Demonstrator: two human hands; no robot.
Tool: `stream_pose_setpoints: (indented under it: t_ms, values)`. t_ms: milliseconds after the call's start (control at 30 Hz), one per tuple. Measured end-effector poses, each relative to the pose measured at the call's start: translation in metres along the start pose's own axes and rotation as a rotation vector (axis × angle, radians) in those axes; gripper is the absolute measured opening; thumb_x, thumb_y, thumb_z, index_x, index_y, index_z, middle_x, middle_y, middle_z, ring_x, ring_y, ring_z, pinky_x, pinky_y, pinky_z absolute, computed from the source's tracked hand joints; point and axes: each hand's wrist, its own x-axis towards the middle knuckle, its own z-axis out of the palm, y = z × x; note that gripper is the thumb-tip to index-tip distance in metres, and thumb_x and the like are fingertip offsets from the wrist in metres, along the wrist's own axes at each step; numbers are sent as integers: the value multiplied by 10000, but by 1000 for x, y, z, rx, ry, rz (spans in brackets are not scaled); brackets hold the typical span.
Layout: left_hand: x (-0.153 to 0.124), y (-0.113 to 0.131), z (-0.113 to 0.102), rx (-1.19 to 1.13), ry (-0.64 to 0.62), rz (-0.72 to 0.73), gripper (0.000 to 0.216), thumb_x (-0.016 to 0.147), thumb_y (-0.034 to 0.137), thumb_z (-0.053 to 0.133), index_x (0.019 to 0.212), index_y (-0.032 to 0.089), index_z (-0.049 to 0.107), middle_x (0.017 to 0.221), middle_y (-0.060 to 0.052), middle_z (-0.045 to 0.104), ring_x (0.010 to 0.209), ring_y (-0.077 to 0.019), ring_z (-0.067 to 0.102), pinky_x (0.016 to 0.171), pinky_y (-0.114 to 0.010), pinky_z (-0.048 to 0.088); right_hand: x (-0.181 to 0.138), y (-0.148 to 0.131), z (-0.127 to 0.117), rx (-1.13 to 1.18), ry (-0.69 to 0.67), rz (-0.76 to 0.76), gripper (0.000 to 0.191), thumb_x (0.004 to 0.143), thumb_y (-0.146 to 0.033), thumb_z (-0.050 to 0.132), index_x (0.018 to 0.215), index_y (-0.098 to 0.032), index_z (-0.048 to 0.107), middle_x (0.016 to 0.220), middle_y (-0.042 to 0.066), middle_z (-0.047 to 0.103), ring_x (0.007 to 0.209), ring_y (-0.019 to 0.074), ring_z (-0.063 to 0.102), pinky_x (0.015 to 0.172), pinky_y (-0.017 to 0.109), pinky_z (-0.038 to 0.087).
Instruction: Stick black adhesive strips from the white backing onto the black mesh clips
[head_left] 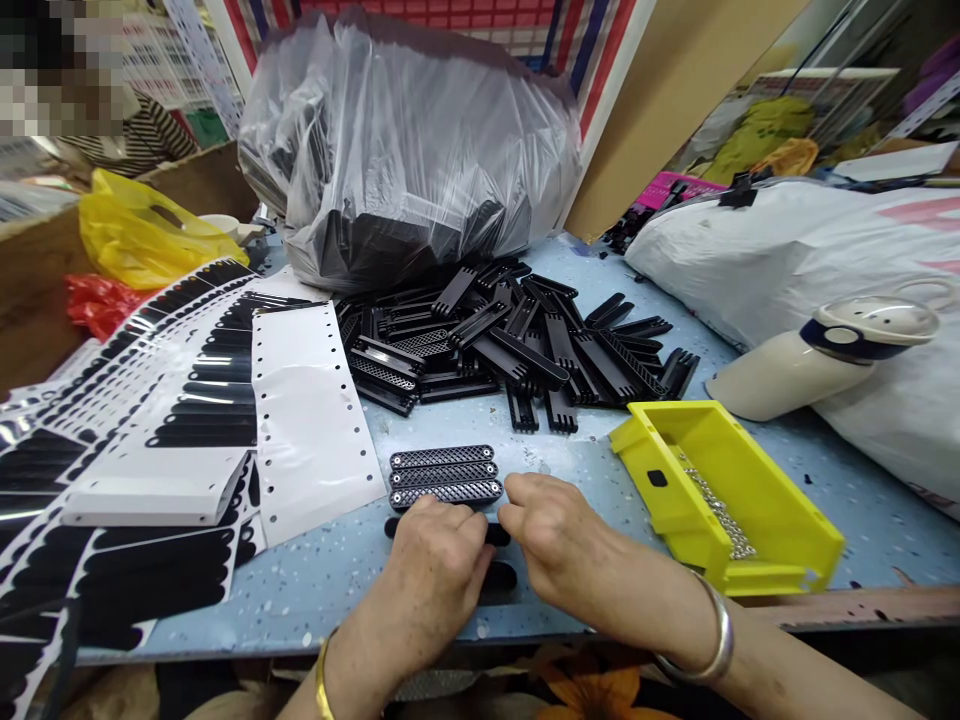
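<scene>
My left hand (pixel 439 555) is closed over a slim black bar (pixel 497 534) with rounded ends, whose tips show on both sides of the fingers. Close by its right end, my right hand (pixel 555 530) is curled with fingertips pressed together; anything in them is hidden. The rounded end of another black bar (pixel 499 577) shows below, between the hands. Just beyond my knuckles, several textured black bars (pixel 444 473) lie in a neat row, with small silvery dots at their ends.
A pile of black slotted parts (pixel 517 335) spreads before a large plastic bag (pixel 420 140). Sheets of black strips (pixel 172 560) and a white perforated sheet (pixel 311 410) cover the left. On the right are a yellow bin (pixel 780 480) of small metal pieces and a cream bottle (pixel 787 375).
</scene>
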Motion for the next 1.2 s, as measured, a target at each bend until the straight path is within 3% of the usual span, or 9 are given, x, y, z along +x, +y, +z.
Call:
stream_pose_setpoints:
  t_ms: [133,233,367,600,767,900,1033,1200]
  values:
    - [-1,-2,3,-34,6,-8,121,849,99,558,777,177,618,711,-45,682,650,-228,641,616,-359,432,8,6,-1,30,-75,20,313,668,63,447,745,-159,654,825,90,659,812,212,623,766,322,529]
    - [0,-2,3,-39,10,-6,128,833,91,568,750,182,605,698,-38,680,636,-217,637,616,-354,434,15,15,0,120,-187,176,241,729,1,481,704,-166,653,779,62,658,757,190,608,727,300,502]
    - [2,-2,2,-36,-4,-15,141,816,86,584,722,191,590,670,-20,670,607,-197,622,611,-334,431,23,26,0,410,-293,369,204,731,-70,506,626,-175,646,642,-6,611,656,145,560,613,236,437]
    - [3,-1,0,-61,-10,-16,151,821,84,575,715,191,590,668,-16,669,607,-188,622,607,-321,429,18,31,9,713,-205,497,148,673,-103,520,582,-173,613,553,-39,545,577,122,488,535,222,376]
    - [3,0,-2,-73,-26,-27,158,844,96,563,722,192,593,686,-20,683,624,-189,635,629,-323,436,1,32,15,852,-127,595,100,732,-183,555,641,-182,597,523,-64,469,499,104,417,479,221,341]
    - [4,0,-3,-53,-33,-31,165,836,91,576,703,188,579,669,-16,676,616,-186,638,629,-317,418,-13,34,21,924,-55,665,142,778,-296,576,686,-188,588,540,-61,469,481,111,458,474,232,384]
    - [4,0,-3,-34,-41,-33,186,834,88,571,675,184,568,651,-15,668,603,-186,633,623,-324,406,-25,46,29,769,27,665,150,830,-285,549,751,-190,634,557,-33,552,485,135,530,494,253,447]
    - [3,0,0,-34,-43,-54,176,828,93,592,677,181,572,669,-16,681,616,-189,640,653,-328,413,-36,66,33,110,192,488,291,876,-172,445,915,-154,733,793,106,713,765,244,660,733,394,535]
